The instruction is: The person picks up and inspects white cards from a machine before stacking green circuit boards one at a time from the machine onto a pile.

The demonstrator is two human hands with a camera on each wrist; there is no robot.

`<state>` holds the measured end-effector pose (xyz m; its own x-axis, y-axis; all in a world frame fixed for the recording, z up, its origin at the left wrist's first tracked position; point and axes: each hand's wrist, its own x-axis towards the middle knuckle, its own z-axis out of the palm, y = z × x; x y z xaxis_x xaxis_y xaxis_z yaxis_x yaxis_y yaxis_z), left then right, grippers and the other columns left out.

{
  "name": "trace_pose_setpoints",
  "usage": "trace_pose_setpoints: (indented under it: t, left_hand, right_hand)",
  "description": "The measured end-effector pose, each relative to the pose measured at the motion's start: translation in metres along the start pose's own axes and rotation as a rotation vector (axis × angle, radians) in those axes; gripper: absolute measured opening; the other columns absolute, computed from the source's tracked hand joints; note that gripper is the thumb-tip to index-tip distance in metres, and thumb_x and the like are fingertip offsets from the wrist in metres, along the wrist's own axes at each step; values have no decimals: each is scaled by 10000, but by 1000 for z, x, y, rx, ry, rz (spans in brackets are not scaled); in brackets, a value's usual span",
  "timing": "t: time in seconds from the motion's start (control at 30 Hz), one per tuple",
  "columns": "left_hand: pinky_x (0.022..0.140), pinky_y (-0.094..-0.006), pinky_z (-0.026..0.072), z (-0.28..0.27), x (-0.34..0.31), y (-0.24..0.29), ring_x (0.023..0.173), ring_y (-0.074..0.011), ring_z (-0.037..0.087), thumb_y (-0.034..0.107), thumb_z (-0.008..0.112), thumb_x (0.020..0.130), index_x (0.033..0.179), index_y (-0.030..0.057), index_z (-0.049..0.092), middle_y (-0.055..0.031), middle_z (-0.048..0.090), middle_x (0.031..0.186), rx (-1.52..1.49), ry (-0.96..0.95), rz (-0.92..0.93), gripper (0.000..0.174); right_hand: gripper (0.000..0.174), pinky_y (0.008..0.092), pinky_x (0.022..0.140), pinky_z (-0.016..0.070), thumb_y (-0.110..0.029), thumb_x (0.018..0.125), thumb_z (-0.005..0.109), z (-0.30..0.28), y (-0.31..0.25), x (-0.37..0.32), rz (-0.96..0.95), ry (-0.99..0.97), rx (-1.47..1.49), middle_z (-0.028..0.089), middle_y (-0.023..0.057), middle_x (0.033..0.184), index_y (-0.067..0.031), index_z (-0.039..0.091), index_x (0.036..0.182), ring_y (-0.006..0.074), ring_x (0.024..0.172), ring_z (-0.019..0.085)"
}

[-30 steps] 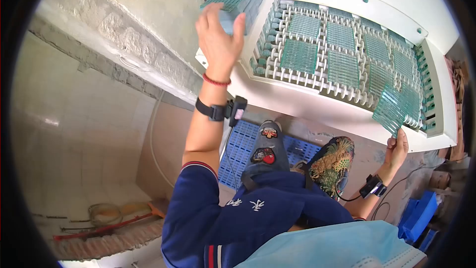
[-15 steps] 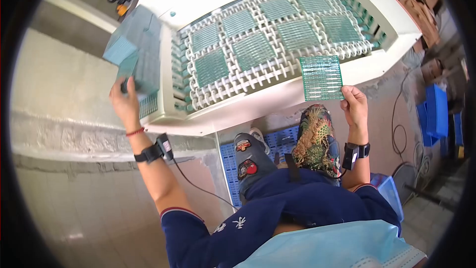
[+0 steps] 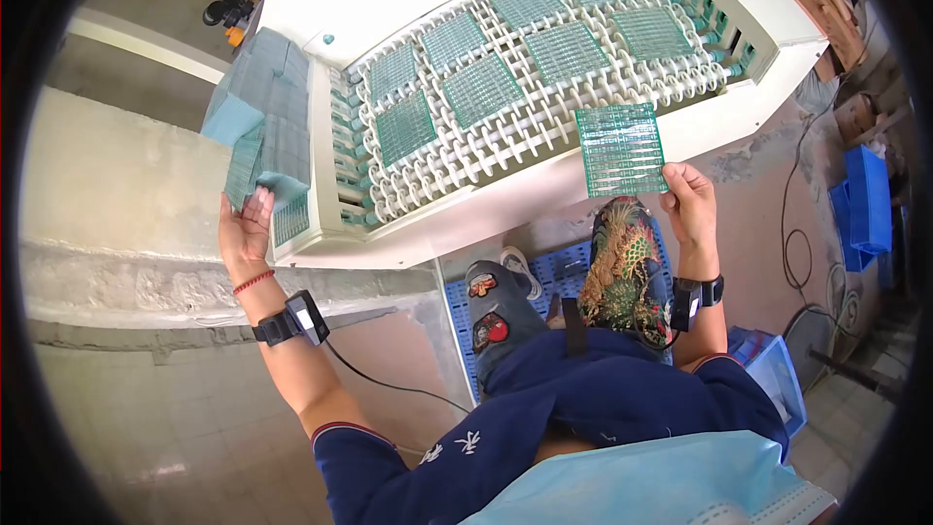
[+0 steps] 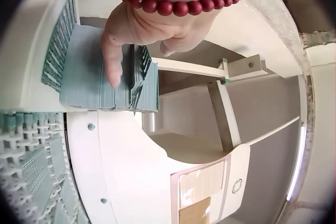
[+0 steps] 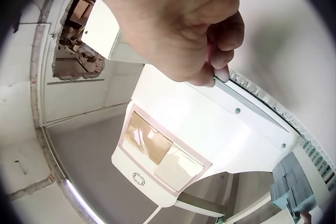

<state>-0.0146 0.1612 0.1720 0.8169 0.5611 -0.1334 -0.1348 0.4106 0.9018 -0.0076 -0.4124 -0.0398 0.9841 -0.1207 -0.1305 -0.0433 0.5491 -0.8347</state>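
Note:
In the head view my right hand (image 3: 692, 202) pinches a green circuit board panel (image 3: 622, 151) by its right edge. The panel is held up in front of the conveyor's front rim, its rows of small pads facing me. From the right wrist, the same panel (image 5: 247, 100) appears nearly edge-on between thumb and fingers. My left hand (image 3: 245, 228) is at the near end of a long row of stacked panels (image 3: 282, 122) on the left. In the left wrist view one finger (image 4: 112, 64) lies across the panel edges, beside a few panels (image 4: 139, 69) that lean apart from the row.
A white machine (image 3: 408, 245) with a roller conveyor (image 3: 525, 131) fills the front, several panels lying flat on its white rollers. A rough wall ledge (image 3: 126, 165) runs along the left. Blue bins (image 3: 860, 204) and a cable (image 3: 782, 243) are at the right.
My right hand has brought its panel from above the conveyor's right end to before its front rim. The left hand has come down beside the stacked panels. The head view has turned.

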Motion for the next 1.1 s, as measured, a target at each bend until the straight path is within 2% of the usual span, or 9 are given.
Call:
trace_pose_setpoints:
  t: [0.23, 0.33, 0.43, 0.53, 0.63, 0.77, 0.97, 1.0, 1.1]
  left_hand:
    - [769, -439, 549, 0, 13, -9, 856, -327, 605, 120, 456, 913, 1082, -104, 376, -260, 540, 983, 6, 89, 110, 292]
    - [785, -445, 537, -7, 0, -12, 882, -341, 595, 128, 465, 910, 1086, -107, 374, -262, 530, 1007, -11, -31, 105, 308]
    - [807, -452, 520, 6, -20, -18, 912, -354, 581, 154, 473, 910, 1087, -109, 385, -270, 524, 1028, -15, 84, 88, 329]
    - [824, -457, 508, 20, -25, -15, 936, -364, 571, 170, 460, 917, 1095, -90, 408, -264, 528, 1059, -102, -15, -47, 319]
    - [823, -459, 511, 5, -1, -15, 939, -369, 570, 167, 439, 926, 1102, -69, 425, -252, 538, 1075, -140, -22, 71, 295]
    - [756, -435, 535, 2, -4, -18, 896, -294, 588, 142, 442, 919, 1087, -26, 465, -175, 580, 1044, -207, 17, 106, 238]
    - [647, -386, 533, -21, -65, -35, 882, -271, 589, 197, 528, 872, 1122, 35, 485, -133, 584, 1063, -229, -169, 192, 302]
    - [650, -422, 541, -32, -73, -42, 931, -308, 581, 235, 518, 873, 1179, 31, 462, -154, 559, 1116, -283, -309, 189, 371]
    - [680, -464, 541, -8, -135, -73, 1004, -346, 556, 241, 489, 886, 1227, 22, 431, -175, 521, 1177, -444, -365, 122, 409]
  right_hand:
    - [123, 182, 415, 260, -136, 847, 617, -10, -6, -7, -8, 31, -16, 517, -37, 607, -18, 621, 813, 22, 463, 366]
    - [114, 179, 428, 266, -133, 852, 607, -18, -6, -8, -21, 29, -9, 531, -32, 635, -28, 617, 809, 27, 480, 374]
    - [107, 176, 435, 270, -128, 857, 595, -21, -4, -8, -20, 16, -7, 541, -27, 662, -34, 612, 810, 32, 489, 373]
    - [107, 175, 430, 283, -127, 848, 613, -15, -5, -7, -5, 11, -6, 540, -30, 649, -28, 619, 807, 29, 484, 390]
    - [108, 177, 428, 286, -123, 852, 607, -9, -3, -7, 2, -14, 1, 543, -23, 654, -23, 616, 813, 33, 481, 393]
    - [115, 181, 424, 291, -123, 857, 599, -8, -3, -13, 7, -9, 17, 551, -12, 654, -15, 615, 819, 41, 475, 404]
    - [119, 166, 411, 279, -133, 879, 564, 1, -2, -16, 13, -29, -89, 530, -16, 626, -23, 602, 851, 37, 455, 394]
    - [119, 167, 410, 280, -133, 878, 565, 6, -1, -16, 15, -40, -102, 527, -16, 621, -23, 602, 853, 38, 455, 395]
    - [123, 180, 399, 291, -130, 862, 590, 32, 1, -10, 34, -128, -148, 535, -4, 602, -8, 613, 865, 45, 451, 414]
